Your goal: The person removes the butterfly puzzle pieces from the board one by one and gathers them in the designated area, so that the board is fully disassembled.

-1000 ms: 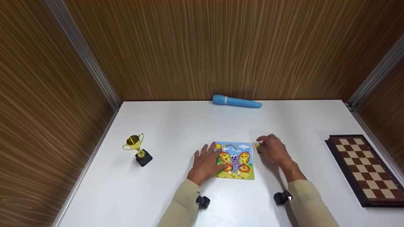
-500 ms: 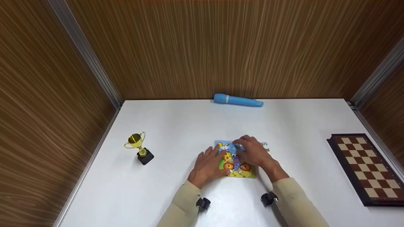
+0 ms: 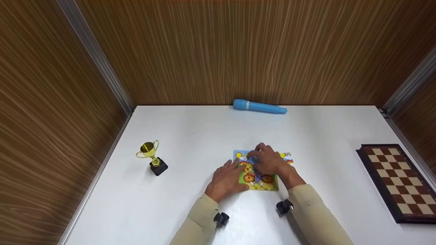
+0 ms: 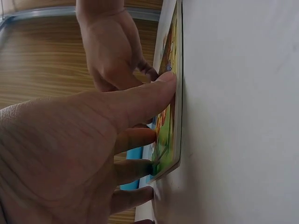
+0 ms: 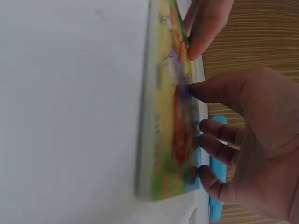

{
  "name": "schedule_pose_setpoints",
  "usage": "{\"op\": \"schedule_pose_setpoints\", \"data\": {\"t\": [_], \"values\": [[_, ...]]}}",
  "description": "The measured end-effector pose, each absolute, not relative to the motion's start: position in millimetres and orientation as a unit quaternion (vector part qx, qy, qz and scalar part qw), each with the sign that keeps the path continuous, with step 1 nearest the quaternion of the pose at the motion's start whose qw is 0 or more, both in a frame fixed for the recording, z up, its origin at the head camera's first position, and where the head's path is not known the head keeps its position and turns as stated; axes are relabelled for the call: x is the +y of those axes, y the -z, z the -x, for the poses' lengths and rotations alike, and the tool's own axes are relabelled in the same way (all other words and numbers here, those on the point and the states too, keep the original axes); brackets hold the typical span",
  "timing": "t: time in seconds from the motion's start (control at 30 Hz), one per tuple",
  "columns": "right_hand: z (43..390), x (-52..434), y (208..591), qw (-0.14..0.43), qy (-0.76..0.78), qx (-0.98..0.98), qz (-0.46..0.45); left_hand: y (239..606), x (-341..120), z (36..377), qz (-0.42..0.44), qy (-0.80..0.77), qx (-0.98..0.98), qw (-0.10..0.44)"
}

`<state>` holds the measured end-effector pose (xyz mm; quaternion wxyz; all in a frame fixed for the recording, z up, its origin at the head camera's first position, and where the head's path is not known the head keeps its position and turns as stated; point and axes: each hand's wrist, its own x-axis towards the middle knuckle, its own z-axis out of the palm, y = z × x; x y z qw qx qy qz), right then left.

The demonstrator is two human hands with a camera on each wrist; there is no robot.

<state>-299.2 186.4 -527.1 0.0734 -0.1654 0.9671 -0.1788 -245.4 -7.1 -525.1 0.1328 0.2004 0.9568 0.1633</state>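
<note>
A flat, thin picture puzzle with a butterfly design lies on the white table. My left hand rests at its left side; in the left wrist view the thumb lies on the picture near the front edge and the fingertips touch the left part. Over the puzzle's upper middle is my right hand, its thumb and fingers bent down onto the picture. Beneath it the picture is partly hidden, and I cannot tell whether a piece is between its fingertips. Loose puzzle pieces lie just right of the puzzle.
A blue toy microphone lies at the back, near the wood-patterned wall. On the left stands a small gold trophy cup on a black base. A chessboard with a dark frame lies at the right side of the table.
My right hand has moved left from a loose piece beside the puzzle onto the puzzle's upper middle. The pieces there now show more. My left hand has stayed at the puzzle's left side.
</note>
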Motion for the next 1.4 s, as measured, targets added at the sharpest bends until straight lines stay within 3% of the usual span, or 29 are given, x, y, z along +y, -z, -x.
{"op": "schedule_pose_setpoints", "data": {"t": [0.17, 0.53, 0.87, 1.4], "values": [[303, 182, 520, 0.102, 0.149, 0.969, 0.171, 524, -7, 246, -0.210, -0.149, 0.959, 0.122], [307, 178, 527, 0.076, 0.183, 0.969, 0.148, 524, -7, 245, -0.208, -0.150, 0.959, 0.125], [311, 169, 522, 0.139, 0.205, 0.963, 0.102, 526, -7, 245, -0.201, -0.155, 0.958, 0.133], [308, 174, 530, 0.087, 0.246, 0.958, 0.119, 528, -6, 246, -0.205, -0.156, 0.958, 0.124]]}}
